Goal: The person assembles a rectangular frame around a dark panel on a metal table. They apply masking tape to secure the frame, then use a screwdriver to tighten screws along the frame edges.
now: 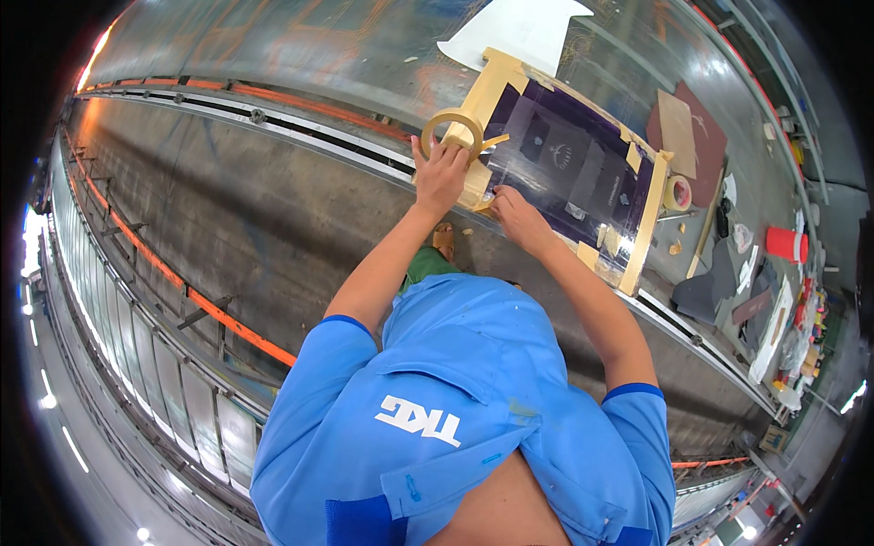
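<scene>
Both arms reach forward from short blue sleeves, elbows bent, forearms angling inward so the hands come close together without touching. Left hand (pixel 441 175): back of the hand uppermost, index finger raised, the others curled against the near side of a roll of tan tape (pixel 474 128); grip closed on the roll, which stands over the left border of a dark glossy panel (pixel 539 118). Right hand (pixel 519 218): lower and to the right, wrist bent, fingers drawn together at the panel's near left corner; cannot tell whether anything is pinched there. Panel lies on the worktable (pixel 364 55), along its near edge, tan masking strips (pixel 645 227) round its sides. Second tape roll (pixel 677 193) lies just beyond the right border. Left thumb hidden behind the hand; right fingertips small and partly covered by their own knuckles. A short tan tail pokes out right of the held roll, its join unclear. Glare washes out the panel's near right part. White sheet (pixel 514 35) cut off at the top edge.
</scene>
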`<control>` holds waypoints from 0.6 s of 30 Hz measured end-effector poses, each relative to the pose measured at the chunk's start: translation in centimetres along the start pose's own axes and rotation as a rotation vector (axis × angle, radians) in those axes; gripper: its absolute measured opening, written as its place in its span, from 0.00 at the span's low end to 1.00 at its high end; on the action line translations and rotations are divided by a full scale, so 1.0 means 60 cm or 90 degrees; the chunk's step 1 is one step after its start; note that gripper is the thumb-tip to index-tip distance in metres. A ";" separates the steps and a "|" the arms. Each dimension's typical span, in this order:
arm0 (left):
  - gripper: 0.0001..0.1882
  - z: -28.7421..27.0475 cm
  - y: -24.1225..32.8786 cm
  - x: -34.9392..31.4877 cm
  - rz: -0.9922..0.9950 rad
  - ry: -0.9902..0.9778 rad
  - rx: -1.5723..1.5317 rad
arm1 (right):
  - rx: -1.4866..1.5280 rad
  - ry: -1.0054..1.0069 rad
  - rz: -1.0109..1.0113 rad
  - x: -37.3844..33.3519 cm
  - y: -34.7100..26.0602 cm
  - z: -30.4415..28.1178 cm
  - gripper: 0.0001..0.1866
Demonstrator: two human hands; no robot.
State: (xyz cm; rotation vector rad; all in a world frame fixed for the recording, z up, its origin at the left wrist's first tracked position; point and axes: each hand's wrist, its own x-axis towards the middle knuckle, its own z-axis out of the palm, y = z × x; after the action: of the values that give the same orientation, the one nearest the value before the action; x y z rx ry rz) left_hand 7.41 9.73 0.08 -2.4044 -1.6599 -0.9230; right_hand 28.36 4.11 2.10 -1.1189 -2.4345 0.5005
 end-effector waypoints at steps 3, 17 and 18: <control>0.10 0.001 0.000 -0.003 -0.002 0.011 -0.003 | 0.056 -0.029 0.030 -0.008 0.002 -0.001 0.11; 0.07 0.001 -0.009 -0.008 -0.003 0.000 0.043 | 0.119 -0.040 -0.041 -0.023 0.023 -0.026 0.07; 0.07 0.000 -0.009 -0.008 -0.005 -0.006 0.038 | 0.129 -0.031 -0.037 -0.026 0.020 -0.025 0.07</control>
State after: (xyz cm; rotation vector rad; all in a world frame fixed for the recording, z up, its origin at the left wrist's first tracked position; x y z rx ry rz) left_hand 6.85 9.53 -0.33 -2.3688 -1.6776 -0.8517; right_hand 30.81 3.88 2.46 -0.9602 -2.3861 0.7460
